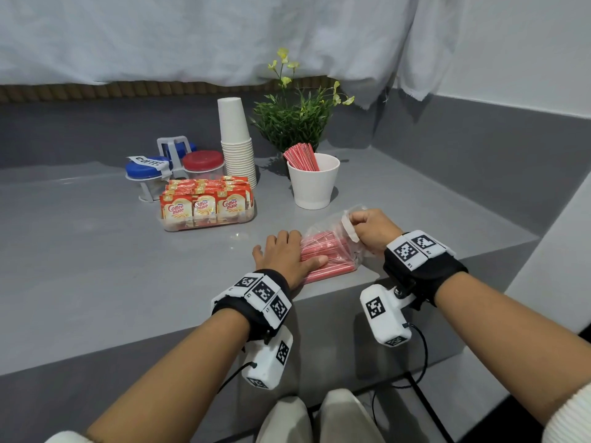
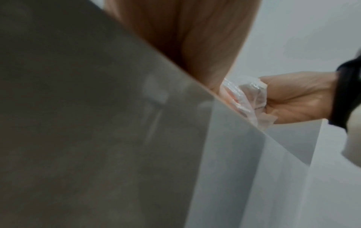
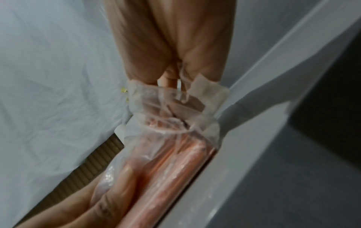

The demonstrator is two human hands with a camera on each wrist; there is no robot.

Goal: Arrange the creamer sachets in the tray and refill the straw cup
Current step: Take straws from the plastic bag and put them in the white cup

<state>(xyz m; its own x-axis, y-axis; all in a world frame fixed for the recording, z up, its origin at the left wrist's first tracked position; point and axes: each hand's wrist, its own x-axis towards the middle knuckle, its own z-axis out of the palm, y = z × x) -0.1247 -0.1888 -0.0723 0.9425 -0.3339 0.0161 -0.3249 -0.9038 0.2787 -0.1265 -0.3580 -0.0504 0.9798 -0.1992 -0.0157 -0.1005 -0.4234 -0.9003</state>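
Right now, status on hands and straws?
Left hand flat on straw bag. Right hand pinching bag's mouth. Straw cup part full. Nothing blocking.

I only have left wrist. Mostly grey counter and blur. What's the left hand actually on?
Observer: The left hand lies flat on a clear bag of red straws on the counter.
Operator: And the right?
Observer: The right hand pinches the bag's open end, lifted off the counter.
Operator: Straw cup status?
Observer: The white cup holds a few red straws, with room left.
Operator: Sachets?
Observer: Creamer sachets stand in rows in the clear tray.
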